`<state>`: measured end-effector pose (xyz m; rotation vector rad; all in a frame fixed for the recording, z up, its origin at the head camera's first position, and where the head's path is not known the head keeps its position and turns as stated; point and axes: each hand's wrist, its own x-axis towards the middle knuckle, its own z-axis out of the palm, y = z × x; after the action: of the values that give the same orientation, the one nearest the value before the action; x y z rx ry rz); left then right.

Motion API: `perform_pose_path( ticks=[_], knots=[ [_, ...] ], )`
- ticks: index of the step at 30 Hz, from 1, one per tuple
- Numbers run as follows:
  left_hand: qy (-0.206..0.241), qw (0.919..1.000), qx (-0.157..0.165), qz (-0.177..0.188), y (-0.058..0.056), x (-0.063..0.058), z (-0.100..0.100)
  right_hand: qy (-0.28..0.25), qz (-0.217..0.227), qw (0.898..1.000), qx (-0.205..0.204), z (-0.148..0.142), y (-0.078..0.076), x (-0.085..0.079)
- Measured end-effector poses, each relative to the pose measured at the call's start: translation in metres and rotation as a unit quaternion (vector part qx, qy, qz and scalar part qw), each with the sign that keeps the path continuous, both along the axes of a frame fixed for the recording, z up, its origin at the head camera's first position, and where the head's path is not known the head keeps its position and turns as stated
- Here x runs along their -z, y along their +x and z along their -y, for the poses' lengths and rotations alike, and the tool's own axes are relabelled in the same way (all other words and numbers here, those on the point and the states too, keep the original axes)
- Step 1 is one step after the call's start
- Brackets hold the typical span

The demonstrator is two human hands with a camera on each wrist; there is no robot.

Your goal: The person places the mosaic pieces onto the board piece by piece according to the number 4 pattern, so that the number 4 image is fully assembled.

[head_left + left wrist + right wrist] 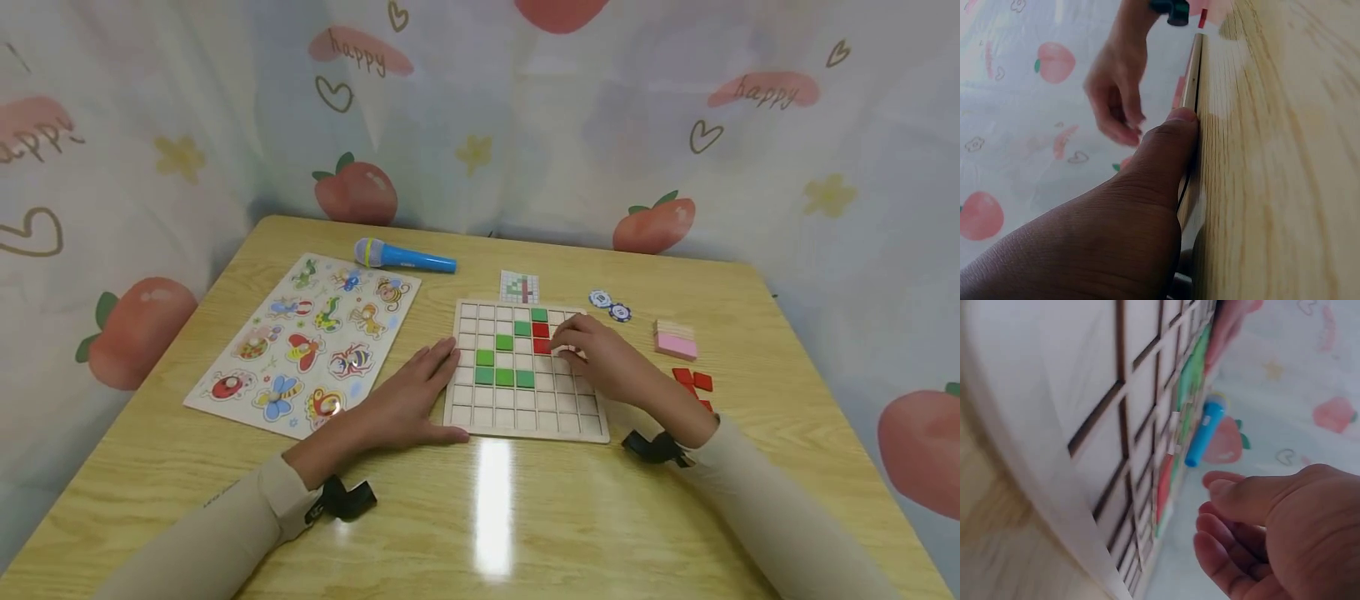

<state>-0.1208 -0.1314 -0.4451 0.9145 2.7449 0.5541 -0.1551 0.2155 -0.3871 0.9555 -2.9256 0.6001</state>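
Note:
A wooden grid board [547, 422] lies on the table with several green tiles [505, 377] and two red tiles [541, 331] set in its squares. My left hand [405, 396] rests along the board's left edge, fingers spread and thumb at the near corner. In the left wrist view, the thumb [1169, 140] presses against the board's side. Over the board's right part hovers my right hand [600, 358], its fingertips beside the lower red tile. The right wrist view shows that hand's fingers [1216, 550] loosely bent, holding nothing visible, apart from the board.
A small pattern card [519, 287] lies behind the board. Loose red tiles [702, 382], pink and wooden blocks [676, 343] and two poker chips [619, 312] sit at right. On the left are an insect puzzle board [288, 379] and a blue toy microphone [416, 260].

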Motion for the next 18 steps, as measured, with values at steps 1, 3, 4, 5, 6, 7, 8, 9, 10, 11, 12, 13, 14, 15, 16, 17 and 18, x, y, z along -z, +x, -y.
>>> perform_pose_path(
  ticks=[1, 3, 4, 5, 6, 7, 8, 9, 10, 11, 12, 13, 14, 15, 16, 17, 18],
  knots=[
    [-0.001, 1.0000, -0.001, 0.001, 0.000, 0.000, 0.000, -0.014, -0.015, 1.000, 0.005, -0.007, 0.008, -0.002],
    [-0.002, 1.0000, -0.003, 0.001, 0.000, 0.001, 0.000, -0.038, -0.052, 0.998, 0.011, -0.021, 0.024, -0.006],
    [-0.003, 1.0000, -0.006, 0.002, 0.001, 0.001, 0.000, -0.051, -0.070, 0.996, 0.012, -0.028, 0.032, -0.007],
    [-0.004, 1.0000, -0.008, 0.003, 0.002, 0.002, 0.001, -0.062, -0.085, 0.994, 0.015, -0.035, 0.041, -0.008],
    [-0.007, 0.9999, -0.011, 0.004, 0.002, 0.002, 0.002, -0.072, -0.096, 0.993, 0.016, -0.043, 0.050, -0.009],
    [-0.007, 0.9999, -0.011, 0.004, 0.003, 0.002, 0.002, -0.080, -0.108, 0.991, 0.016, -0.051, 0.059, -0.010],
    [-0.006, 0.9999, -0.011, 0.004, 0.003, 0.002, 0.003, -0.087, -0.118, 0.989, 0.020, -0.060, 0.069, -0.010],
    [-0.002, 0.9999, -0.010, 0.002, 0.003, 0.002, 0.003, -0.092, -0.126, 0.987, 0.028, -0.070, 0.078, -0.010],
    [0.001, 1.0000, -0.008, 0.002, 0.003, 0.002, 0.002, -0.097, -0.128, 0.986, 0.041, -0.080, 0.088, -0.009],
    [0.003, 1.0000, -0.007, 0.002, 0.002, 0.001, 0.002, -0.099, -0.131, 0.985, 0.057, -0.089, 0.098, -0.008],
    [0.002, 1.0000, -0.005, 0.001, 0.002, 0.001, 0.001, -0.102, -0.134, 0.983, 0.074, -0.099, 0.107, -0.006],
    [0.003, 1.0000, -0.004, 0.002, 0.002, 0.000, 0.000, -0.104, -0.135, 0.981, 0.094, -0.108, 0.115, -0.002],
    [0.004, 1.0000, -0.004, 0.003, 0.002, 0.000, 0.000, -0.105, -0.136, 0.978, 0.116, -0.117, 0.123, 0.001],
    [0.005, 1.0000, -0.002, 0.003, 0.002, -0.001, 0.000, -0.105, -0.134, 0.976, 0.138, -0.125, 0.131, 0.006],
    [0.004, 1.0000, -0.003, 0.005, 0.002, -0.001, -0.001, -0.110, -0.128, 0.973, 0.155, -0.133, 0.137, 0.010],
    [0.002, 1.0000, -0.003, 0.007, 0.002, -0.002, -0.001, -0.119, -0.121, 0.971, 0.169, -0.139, 0.143, 0.015],
    [0.001, 1.0000, -0.004, 0.008, 0.002, -0.002, -0.001, -0.131, -0.111, 0.968, 0.182, -0.144, 0.147, 0.020]
  ],
)
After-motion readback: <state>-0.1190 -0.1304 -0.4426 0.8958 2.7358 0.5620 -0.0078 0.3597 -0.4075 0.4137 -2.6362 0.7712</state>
